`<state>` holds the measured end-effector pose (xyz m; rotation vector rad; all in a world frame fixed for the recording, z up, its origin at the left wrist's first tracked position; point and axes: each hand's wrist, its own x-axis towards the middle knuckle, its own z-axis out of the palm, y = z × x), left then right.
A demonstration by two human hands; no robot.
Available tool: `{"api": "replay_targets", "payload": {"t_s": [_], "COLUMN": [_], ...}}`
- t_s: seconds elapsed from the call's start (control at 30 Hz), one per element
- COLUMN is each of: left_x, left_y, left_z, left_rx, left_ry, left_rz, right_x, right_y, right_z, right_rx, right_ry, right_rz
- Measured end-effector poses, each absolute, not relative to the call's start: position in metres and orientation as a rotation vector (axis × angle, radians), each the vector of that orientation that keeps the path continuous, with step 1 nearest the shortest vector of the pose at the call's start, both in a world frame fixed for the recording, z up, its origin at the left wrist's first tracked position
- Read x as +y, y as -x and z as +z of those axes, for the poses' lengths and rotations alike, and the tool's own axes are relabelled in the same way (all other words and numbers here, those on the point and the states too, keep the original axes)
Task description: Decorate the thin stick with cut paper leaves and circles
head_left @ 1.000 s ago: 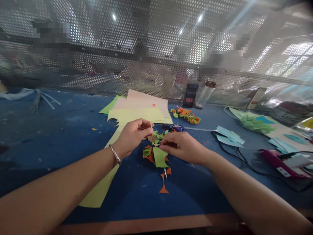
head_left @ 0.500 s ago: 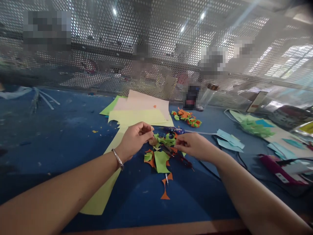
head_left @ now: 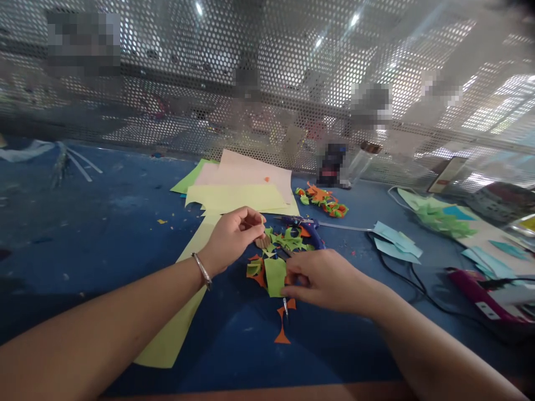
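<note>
My left hand (head_left: 240,231) is closed in a pinch above the scraps; whatever its fingertips hold is too small to make out. Just under them is a small round brown piece (head_left: 263,243). My right hand (head_left: 321,278) is closed over a pair of scissors, whose dark blade (head_left: 286,252) shows past the fingers while the handles are hidden. Beside its thumb lies a green paper piece (head_left: 275,277). Green paper scraps (head_left: 290,239) and orange scraps (head_left: 282,334) are heaped between the hands. Behind them rests a blue glue gun (head_left: 308,225).
Yellow paper (head_left: 238,197) and pink sheets (head_left: 259,170) lie toward the perforated metal screen (head_left: 267,111). Orange-green paper curls (head_left: 328,201) sit behind the glue gun. To the right are light blue papers (head_left: 397,242), a black cable (head_left: 413,278) and a magenta power strip (head_left: 474,295).
My right hand has moved down and toward me, from the scraps by the glue gun onto the scissors, covering their dark red handles. My left hand has stayed nearly still.
</note>
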<state>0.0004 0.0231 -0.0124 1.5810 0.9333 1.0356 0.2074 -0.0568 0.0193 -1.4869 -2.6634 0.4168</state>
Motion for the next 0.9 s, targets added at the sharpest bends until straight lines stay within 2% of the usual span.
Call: {"api": "replay_targets", "payload": {"t_s": [0.37,0.57,0.7,0.8,0.9], "left_x": [0.019,0.020,0.021,0.026,0.034], "left_y": [0.002,0.002,0.003,0.004,0.006], "left_z": [-0.011,-0.013,-0.013,-0.011,-0.008], "left_rx": [0.870,0.860,0.877,0.867,0.861], "left_ry": [-1.633,-1.656,-1.683,-1.615,-1.434], "left_rz": [1.036,1.069,1.118,1.257,1.543], "right_x": [-0.065,-0.068,-0.066,-0.058,-0.050], "right_y": [-0.193,-0.186,-0.187,-0.186,-0.185], "right_z": [0.012,0.006,0.009,0.010,0.006], "right_rx": [-2.740,-2.768,-2.578,-2.409,-2.434], "right_ry": [1.525,1.377,1.224,1.159,1.174], "right_rz": [0.228,-0.149,-0.380,-0.510,-0.415]}}
